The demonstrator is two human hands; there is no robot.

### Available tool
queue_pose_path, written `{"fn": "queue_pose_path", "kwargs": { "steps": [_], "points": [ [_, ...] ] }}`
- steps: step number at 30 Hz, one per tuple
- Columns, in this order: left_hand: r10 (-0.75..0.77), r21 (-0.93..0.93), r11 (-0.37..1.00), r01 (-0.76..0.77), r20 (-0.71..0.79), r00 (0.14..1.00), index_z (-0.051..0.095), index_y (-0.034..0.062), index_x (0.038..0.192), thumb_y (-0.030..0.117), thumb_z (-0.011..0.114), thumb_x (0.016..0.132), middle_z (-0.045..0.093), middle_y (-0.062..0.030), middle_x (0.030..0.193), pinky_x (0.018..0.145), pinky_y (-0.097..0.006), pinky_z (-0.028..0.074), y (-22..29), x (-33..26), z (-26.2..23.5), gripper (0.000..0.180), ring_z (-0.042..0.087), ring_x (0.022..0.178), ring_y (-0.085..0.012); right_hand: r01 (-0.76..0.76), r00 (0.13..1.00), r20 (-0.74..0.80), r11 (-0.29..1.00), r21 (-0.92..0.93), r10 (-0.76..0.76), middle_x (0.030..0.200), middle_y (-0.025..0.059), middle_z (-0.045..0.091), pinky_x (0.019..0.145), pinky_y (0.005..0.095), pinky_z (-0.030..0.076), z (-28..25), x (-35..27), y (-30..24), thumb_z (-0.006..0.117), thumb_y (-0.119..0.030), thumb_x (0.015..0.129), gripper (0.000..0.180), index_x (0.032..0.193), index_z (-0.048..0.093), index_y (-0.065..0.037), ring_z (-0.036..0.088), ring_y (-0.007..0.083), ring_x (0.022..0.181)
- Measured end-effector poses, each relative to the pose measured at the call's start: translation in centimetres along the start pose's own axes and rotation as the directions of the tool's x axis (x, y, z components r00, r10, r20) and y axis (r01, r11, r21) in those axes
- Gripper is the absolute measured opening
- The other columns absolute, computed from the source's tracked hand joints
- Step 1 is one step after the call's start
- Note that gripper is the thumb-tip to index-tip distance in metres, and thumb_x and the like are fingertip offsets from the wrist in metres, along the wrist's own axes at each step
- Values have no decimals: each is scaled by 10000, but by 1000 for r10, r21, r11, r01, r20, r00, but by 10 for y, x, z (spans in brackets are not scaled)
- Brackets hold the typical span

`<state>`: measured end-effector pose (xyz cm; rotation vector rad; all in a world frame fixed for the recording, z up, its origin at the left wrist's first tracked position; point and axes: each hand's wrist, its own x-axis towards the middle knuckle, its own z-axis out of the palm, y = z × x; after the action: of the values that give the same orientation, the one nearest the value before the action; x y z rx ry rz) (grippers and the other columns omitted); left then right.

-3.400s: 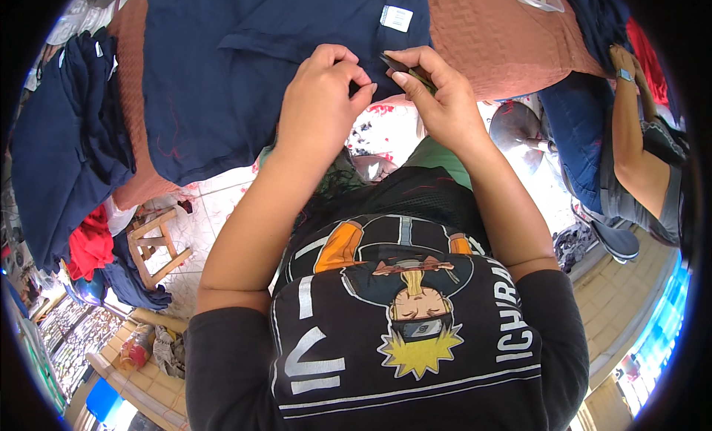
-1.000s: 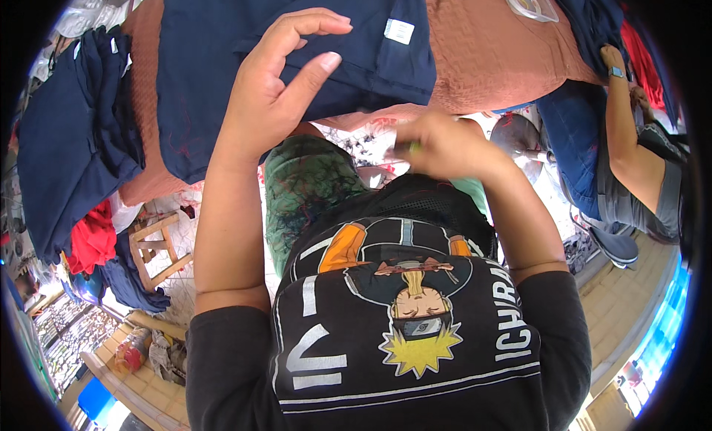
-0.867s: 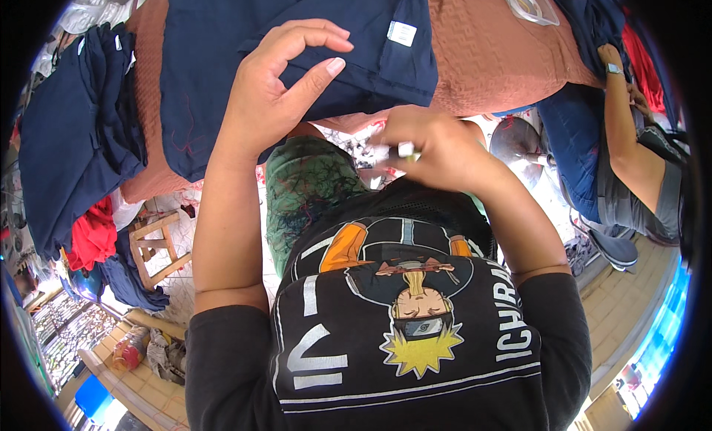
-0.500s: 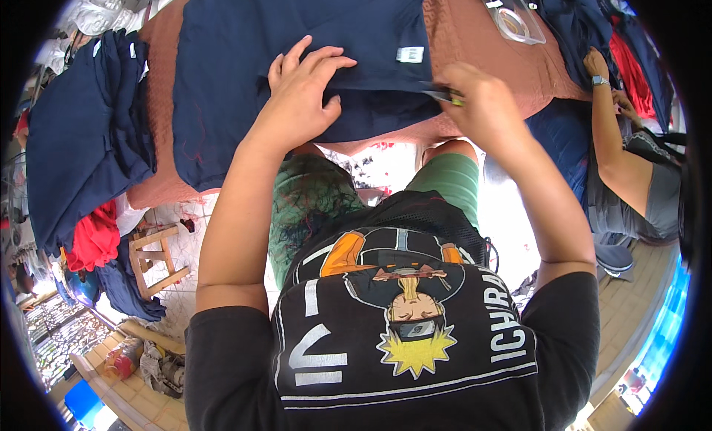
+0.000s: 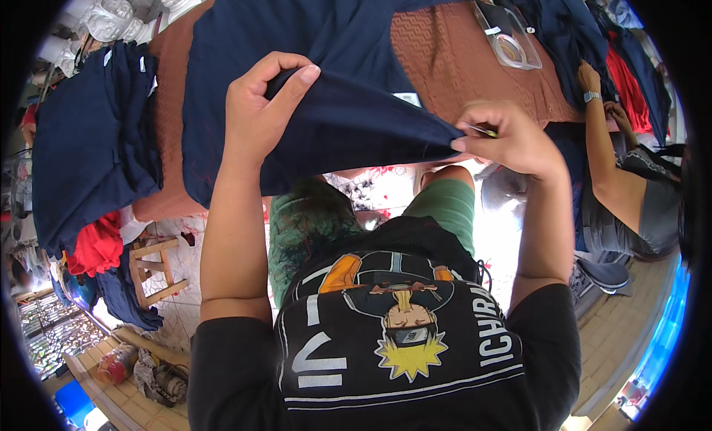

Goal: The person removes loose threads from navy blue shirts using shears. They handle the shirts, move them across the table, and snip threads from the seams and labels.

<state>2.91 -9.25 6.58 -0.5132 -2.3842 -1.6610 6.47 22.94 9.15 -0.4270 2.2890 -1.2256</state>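
While stretching the navy cloth (image 5: 348, 123) between the left grip (image 5: 256, 108) and the right grip (image 5: 515, 138), pull evenly and only lightly, so as not to skew the weave or lose the corner. Better, by judgement, to anchor at the left grip and set the tension from the right grip alone. Mind the small bladed tool (image 5: 482, 130) in the right grip: angle the point away from the fabric and from the fingertips.

Narrow at the left grip, with thumb and forefinger close together and fingers curled about a fold of the cloth; narrow too at the right grip, pinching the drawn-out corner with the tool in the same hand.

Lies raised between both grips, tapering toward the right grip and dropping toward the body below the left grip. Seems to run on past the left grip, spreading over the brown-covered bench (image 5: 460, 67). Note, just beyond the taut span and midway between grips, a partly hidden white label (image 5: 408, 99).
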Motion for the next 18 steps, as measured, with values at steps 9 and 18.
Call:
{"fn": "queue_pose_path", "kwargs": {
  "steps": [9, 18],
  "points": [
    [243, 697, 697, -168, -9, 970, 667, 117, 1117, 283, 747, 795, 603, -52, 1223, 967, -354, 431, -40, 9, 21, 370, 529, 1165, -266, -52, 824, -566, 994, -96, -12, 864, 98, 688, 736, 298, 492, 24, 40, 54, 766, -270, 789, 384, 1044, 655, -4, 635, 171, 796],
    [-57, 415, 909, -45, 230, 971, 612, 41, 1208, 190, 798, 726, 530, -73, 1278, 831, -328, 507, -39, -18, 89, 538, 604, 965, -227, 24, 917, -399, 999, 37, -7, 843, 101, 707, 712, 313, 507, 76, 50, 30, 679, -123, 851, 182, 988, 673, -4, 655, 181, 755]
  ]
}}
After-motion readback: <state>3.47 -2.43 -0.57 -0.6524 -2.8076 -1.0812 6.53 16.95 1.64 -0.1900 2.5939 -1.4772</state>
